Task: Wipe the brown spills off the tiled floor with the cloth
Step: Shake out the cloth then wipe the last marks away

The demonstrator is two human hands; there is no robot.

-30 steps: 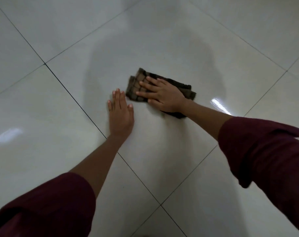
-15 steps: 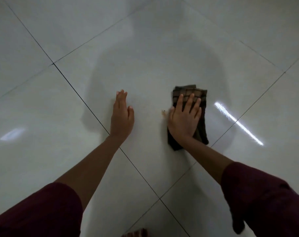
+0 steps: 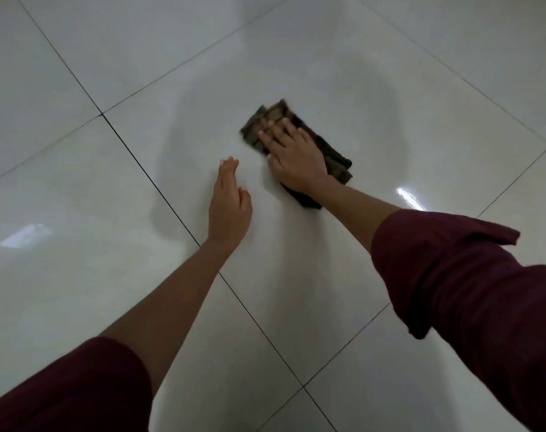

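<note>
Your right hand [image 3: 292, 157] presses flat on the cloth [image 3: 337, 157], just beyond the open left hand [image 3: 231, 207] braced on the floor [image 3: 78, 275] — keep pressure even; no spills show.

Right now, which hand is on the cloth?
The right hand. Its straight fingers press flat on the brown checked cloth. The left hand rests bare on the tiled floor beside it, not touching the cloth.
</note>
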